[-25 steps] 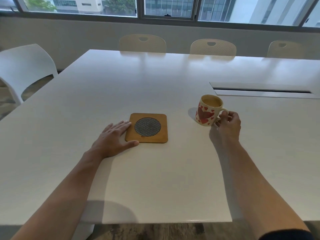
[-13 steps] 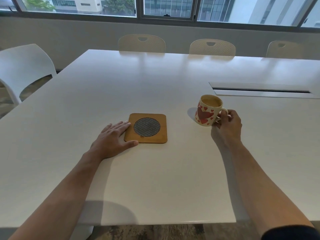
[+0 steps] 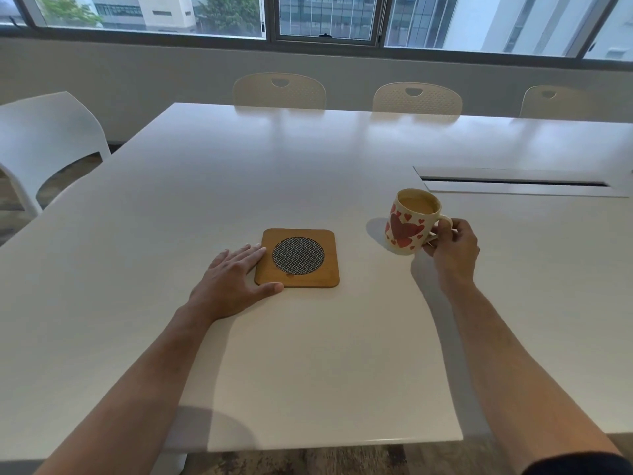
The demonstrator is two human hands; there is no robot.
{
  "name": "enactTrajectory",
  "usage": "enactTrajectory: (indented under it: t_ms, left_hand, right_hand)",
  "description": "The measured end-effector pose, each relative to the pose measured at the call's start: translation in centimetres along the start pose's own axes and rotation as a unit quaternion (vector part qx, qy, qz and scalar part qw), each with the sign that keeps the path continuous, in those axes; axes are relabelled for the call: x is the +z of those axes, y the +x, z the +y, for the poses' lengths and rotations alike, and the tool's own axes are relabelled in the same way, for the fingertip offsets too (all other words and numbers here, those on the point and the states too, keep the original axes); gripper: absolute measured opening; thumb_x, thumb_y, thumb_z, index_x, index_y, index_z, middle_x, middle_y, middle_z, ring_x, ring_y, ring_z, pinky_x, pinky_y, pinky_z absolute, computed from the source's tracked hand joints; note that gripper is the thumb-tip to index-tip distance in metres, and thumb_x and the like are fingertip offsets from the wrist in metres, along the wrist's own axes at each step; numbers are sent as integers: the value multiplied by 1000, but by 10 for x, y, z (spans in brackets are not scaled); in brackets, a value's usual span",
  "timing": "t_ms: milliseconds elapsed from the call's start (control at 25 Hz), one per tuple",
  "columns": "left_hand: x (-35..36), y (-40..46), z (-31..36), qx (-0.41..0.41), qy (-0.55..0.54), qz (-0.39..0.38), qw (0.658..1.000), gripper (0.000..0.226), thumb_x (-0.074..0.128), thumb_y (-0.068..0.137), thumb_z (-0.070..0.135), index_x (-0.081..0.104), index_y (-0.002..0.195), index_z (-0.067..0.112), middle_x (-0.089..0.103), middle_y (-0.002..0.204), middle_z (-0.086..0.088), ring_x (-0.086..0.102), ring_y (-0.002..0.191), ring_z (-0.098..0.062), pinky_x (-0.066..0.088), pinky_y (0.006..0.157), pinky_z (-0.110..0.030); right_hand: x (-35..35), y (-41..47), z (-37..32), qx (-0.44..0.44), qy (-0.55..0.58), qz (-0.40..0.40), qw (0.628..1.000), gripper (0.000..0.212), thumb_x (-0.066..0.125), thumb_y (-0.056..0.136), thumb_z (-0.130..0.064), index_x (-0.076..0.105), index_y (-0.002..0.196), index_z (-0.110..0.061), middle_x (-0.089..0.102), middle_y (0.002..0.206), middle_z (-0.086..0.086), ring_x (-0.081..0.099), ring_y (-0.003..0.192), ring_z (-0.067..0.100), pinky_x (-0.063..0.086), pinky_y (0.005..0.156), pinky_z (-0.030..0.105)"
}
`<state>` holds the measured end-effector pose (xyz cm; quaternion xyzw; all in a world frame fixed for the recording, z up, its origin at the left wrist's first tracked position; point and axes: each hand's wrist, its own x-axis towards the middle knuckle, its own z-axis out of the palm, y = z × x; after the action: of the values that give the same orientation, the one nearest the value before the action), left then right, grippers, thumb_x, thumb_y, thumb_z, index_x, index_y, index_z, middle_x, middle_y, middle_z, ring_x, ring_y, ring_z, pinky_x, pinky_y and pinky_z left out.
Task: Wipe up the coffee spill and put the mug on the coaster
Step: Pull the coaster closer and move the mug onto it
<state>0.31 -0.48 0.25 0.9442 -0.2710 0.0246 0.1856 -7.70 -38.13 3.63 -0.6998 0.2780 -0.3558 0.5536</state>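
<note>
A cream mug (image 3: pixel 409 222) with red hearts, nearly full of milky coffee, stands on the white table (image 3: pixel 308 354) right of centre. My right hand (image 3: pixel 452 250) grips its handle from the right. A square wooden coaster (image 3: pixel 297 258) with a dark woven round inset lies flat to the mug's left. My left hand (image 3: pixel 233 281) rests flat on the table, fingers straight, touching the coaster's left edge and front left corner. I see no spill and no cloth.
A long cable slot (image 3: pixel 513 182) is set into the table behind the mug. A white chair (image 3: pixel 44 142) stands at the left, and three beige chairs (image 3: pixel 279 90) line the far side under the windows.
My right hand has closed more firmly round the mug's handle. The mug, the coaster and my left hand have hardly moved.
</note>
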Motion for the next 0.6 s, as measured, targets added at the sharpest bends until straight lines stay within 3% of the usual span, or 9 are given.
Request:
enactTrajectory:
  t_ms: [600]
  left_hand:
    - [-1, 0, 0, 1, 4, -17, 1000, 110, 35, 67, 90, 27, 152, 22, 26, 159, 4, 15, 147, -6, 6, 121, -36]
  right_hand:
    - [76, -60, -19, -9, 61, -137, 989, 13, 49, 101, -26, 58, 95, -20, 72, 93, 3, 73, 85, 16, 62, 67, 29]
